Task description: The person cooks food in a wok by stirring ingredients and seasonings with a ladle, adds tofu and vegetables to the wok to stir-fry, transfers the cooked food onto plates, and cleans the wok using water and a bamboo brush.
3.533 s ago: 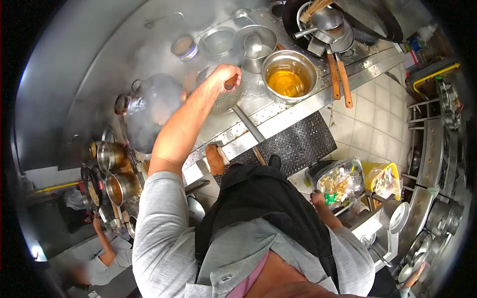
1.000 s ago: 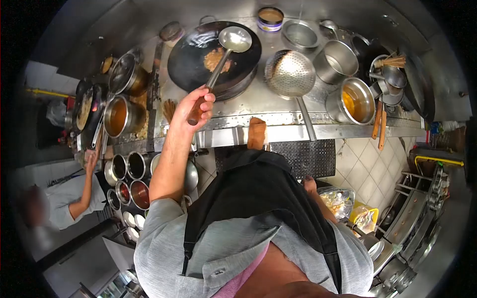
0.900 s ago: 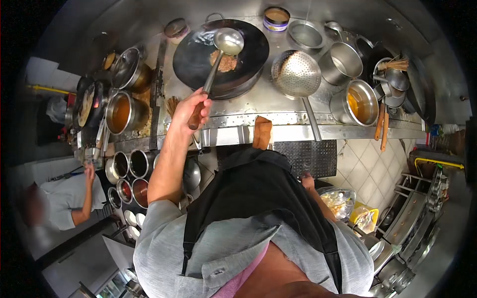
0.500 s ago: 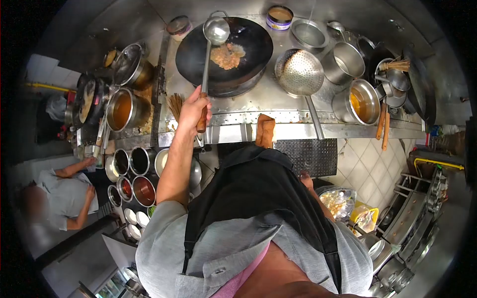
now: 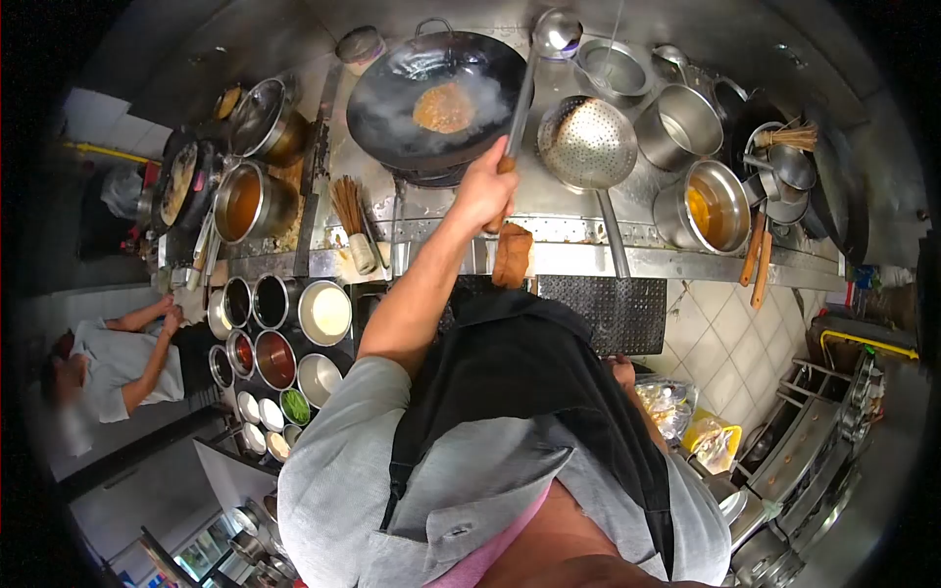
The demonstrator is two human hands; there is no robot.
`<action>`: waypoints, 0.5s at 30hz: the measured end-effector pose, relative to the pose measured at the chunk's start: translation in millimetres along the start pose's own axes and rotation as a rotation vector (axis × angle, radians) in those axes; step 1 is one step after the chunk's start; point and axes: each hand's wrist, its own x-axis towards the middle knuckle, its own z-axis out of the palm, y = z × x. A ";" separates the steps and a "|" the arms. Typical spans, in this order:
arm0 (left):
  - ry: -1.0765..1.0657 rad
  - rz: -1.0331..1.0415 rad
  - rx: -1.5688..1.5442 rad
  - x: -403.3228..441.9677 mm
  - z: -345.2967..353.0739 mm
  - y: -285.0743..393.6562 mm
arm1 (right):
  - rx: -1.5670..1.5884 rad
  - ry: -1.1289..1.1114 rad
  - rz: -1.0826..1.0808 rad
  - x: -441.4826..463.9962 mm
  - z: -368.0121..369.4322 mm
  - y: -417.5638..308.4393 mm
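My left hand [image 5: 484, 188] is wrapped round the wooden grip of a long steel ladle [image 5: 523, 110]. The ladle's bowl is up at the back, over a tin with a purple label that it mostly covers. Left of the ladle sits a black wok [image 5: 377, 122] on the stove, with steam drifting inside it. A patch of brownish, minced-looking food [image 5: 444, 107] lies in its middle. My right hand [image 5: 620, 370] is low beside my apron, small and partly hidden; its fingers are unclear. A folded brown cloth [image 5: 512, 257] hangs at the stove's front edge, just below my left hand.
A perforated strainer [image 5: 588, 147] lies right of the wok, its handle over the edge. Pots, including one with yellow liquid [image 5: 720, 208], stand farther right. A bamboo brush [image 5: 351, 220] is at front left. Several seasoning containers [image 5: 324, 312] are at left, near another person [image 5: 132, 358].
My left hand has swung the ladle rightward from over the wok to beyond its right rim. Steam now rises from the wok. The other person's hands have come together.
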 end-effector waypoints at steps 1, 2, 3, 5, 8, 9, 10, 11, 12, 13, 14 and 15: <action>0.035 0.017 0.082 -10.0 -4.8 0.5 | -0.025 -0.026 -0.013 8.1 -3.5 7.3; 0.084 -0.007 0.169 -27.6 -19.3 2.2 | 0.064 -0.009 -0.050 14.2 -2.5 15.2; 0.113 -0.001 0.308 -46.8 -36.5 4.4 | 0.154 0.008 -0.084 23.0 3.7 32.2; 0.156 0.083 0.609 -83.5 -80.8 -7.0 | 0.173 0.004 -0.056 15.1 12.1 31.9; 0.100 -0.131 0.777 -133.2 -139.5 -6.9 | 0.055 -0.014 0.014 -10.2 14.8 0.9; 0.099 -0.106 0.830 -143.8 -152.9 -9.8 | 0.064 -0.008 0.010 -9.7 21.2 0.7; 0.099 -0.081 0.880 -152.2 -165.4 -12.9 | 0.071 -0.001 0.007 -11.0 28.1 -2.4; 0.099 -0.058 0.930 -155.5 -175.2 -15.6 | 0.077 0.005 0.003 -12.6 34.4 -5.7; 0.113 -0.103 0.924 -147.7 -183.9 -23.0 | -0.033 -0.008 -0.017 -13.0 38.9 -13.1; 0.128 -0.095 0.921 -132.9 -195.9 -34.9 | -0.145 -0.021 -0.034 -11.3 42.9 -23.4; 0.142 -0.089 0.918 -112.7 -209.0 -48.6 | -0.256 -0.035 -0.048 -10.7 47.3 -33.4; 0.155 -0.077 0.917 -94.6 -219.9 -55.0 | -0.252 -0.049 -0.010 -16.8 51.0 -50.7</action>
